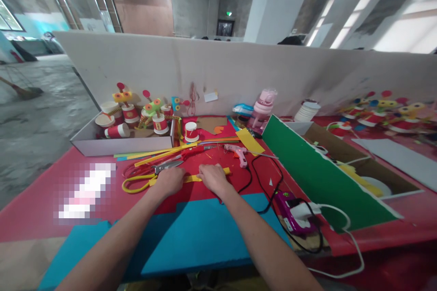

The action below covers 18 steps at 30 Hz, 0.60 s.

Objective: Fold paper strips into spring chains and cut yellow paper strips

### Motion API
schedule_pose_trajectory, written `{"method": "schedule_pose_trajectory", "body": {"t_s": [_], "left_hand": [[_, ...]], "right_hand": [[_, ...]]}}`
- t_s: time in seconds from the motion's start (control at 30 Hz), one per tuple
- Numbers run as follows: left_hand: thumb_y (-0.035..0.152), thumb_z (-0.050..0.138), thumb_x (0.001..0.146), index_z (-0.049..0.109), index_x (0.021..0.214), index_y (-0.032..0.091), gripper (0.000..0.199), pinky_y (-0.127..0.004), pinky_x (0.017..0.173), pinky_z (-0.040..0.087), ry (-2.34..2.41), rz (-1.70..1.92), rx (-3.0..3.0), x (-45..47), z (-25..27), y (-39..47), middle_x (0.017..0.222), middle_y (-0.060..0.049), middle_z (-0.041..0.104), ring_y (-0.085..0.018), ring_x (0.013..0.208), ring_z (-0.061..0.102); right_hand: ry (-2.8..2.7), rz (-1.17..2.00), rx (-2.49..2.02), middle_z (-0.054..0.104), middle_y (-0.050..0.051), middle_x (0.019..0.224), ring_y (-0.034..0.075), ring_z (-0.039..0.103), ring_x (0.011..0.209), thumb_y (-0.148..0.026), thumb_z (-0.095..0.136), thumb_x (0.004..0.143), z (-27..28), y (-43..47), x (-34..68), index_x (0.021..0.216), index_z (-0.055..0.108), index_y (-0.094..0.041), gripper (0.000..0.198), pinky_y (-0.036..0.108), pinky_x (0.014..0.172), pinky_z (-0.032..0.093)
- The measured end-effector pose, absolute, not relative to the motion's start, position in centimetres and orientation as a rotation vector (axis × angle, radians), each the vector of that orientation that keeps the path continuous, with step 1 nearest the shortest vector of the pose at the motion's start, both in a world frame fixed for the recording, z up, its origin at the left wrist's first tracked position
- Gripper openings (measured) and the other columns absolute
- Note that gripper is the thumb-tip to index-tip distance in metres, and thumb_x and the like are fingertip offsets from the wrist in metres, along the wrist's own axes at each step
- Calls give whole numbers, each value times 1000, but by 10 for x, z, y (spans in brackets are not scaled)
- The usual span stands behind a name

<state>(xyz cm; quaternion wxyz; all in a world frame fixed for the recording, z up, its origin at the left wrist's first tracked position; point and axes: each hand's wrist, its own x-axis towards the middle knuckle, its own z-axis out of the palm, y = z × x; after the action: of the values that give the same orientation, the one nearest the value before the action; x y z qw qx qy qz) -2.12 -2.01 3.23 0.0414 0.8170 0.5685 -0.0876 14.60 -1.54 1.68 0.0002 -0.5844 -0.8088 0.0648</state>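
Observation:
A yellow paper strip point(193, 178) lies across the red tabletop between my hands. My left hand point(170, 181) is closed on its left part, with a short end showing past the hand. Closed fingers of my right hand point(212, 177) press the strip farther along, near an end that looks rolled or thicker. Yellow-handled scissors point(136, 183) rest just left of my left hand, blades partly beside it. A pink glue gun point(241, 154) lies beyond my right hand. Long yellow and coloured paper strips point(167, 151) stretch behind the hands. My fingertips are partly hidden.
A white box point(123, 145) with paper-cup figures stands at the back left. One paper cup point(191, 132) stands behind the strips. On the right are a green-sided box point(317, 182), a purple power strip point(295, 213) and cables. Blue sheets point(198, 232) cover the front edge.

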Motion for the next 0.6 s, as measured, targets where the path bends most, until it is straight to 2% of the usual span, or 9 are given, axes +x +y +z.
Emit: {"method": "schedule_pose_trajectory", "body": {"t_s": [0.6], "left_hand": [[12,38,83,65,98,16,32,-41,70,52,1609,-322,2609,-24,28,-14,94,-18,71,-32,88,68]], "right_hand": [[-2645,215,-1764,72,10,99,24,66,98,-38,50,93,22,-7,149,100,62,-18,24,34,83,40]]}}
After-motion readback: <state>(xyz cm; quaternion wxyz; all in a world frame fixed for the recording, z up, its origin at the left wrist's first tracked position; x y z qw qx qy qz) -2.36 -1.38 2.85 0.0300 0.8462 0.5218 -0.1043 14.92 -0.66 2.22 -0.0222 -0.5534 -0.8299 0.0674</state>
